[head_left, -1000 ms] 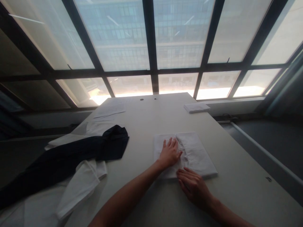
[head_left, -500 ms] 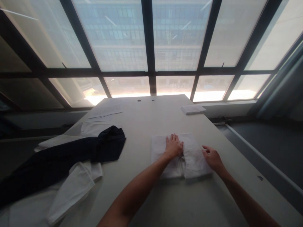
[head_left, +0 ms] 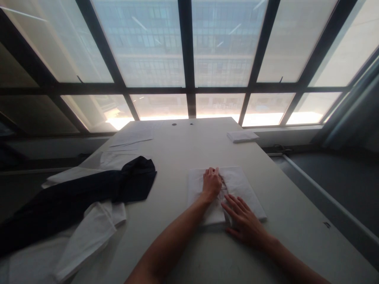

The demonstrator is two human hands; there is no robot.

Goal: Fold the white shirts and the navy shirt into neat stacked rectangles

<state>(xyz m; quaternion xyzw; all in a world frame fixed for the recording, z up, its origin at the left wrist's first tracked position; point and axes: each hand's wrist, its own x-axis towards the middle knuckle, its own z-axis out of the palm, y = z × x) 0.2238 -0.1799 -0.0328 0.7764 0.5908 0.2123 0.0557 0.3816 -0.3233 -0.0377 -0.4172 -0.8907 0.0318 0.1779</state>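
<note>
A folded white garment [head_left: 247,189] lies on the table [head_left: 177,157] straight in front of me. My left hand [head_left: 211,184] rests on its middle, fingers curled into the cloth near the far edge, where the fabric bunches beside my palm. My right hand [head_left: 243,221] lies flat with fingers spread on the near right part of the same garment, close to its front edge.
A dark garment [head_left: 89,193] sprawls over white clothing [head_left: 89,236] at the left of the table. Sheets of paper [head_left: 133,138] lie at the far left. A small folded white cloth [head_left: 242,136] sits at the far right edge. Large windows stand beyond.
My right hand has come back from the garment's right edge to its near middle part and lies flat. My left hand's fingers have curled into the cloth.
</note>
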